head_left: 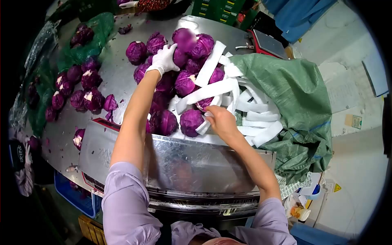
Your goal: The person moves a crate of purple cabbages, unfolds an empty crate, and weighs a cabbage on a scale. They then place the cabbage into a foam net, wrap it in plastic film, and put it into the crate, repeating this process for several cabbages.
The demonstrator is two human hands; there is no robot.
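Note:
My left hand [164,60], in a white glove, curls its fingers round the left side of a purple cabbage [180,58] in the middle of a heap. Bare and lower right, my right hand [221,121] pinches the end of a white foam strip [205,123] beside another cabbage [191,122]. More white foam strips [261,122] lie in a loose pile to the right of that hand, spilling from a green woven sack [294,94]. One long strip [210,65] lies slanted over the cabbages.
A steel table [118,45] carries more cabbages [94,99] and a green net bag [102,30] on the left. In front is a metal machine housing [196,163]. A scale [269,43] and green crates [218,10] stand at the back. Another person's gloved hand [130,4] shows at the top.

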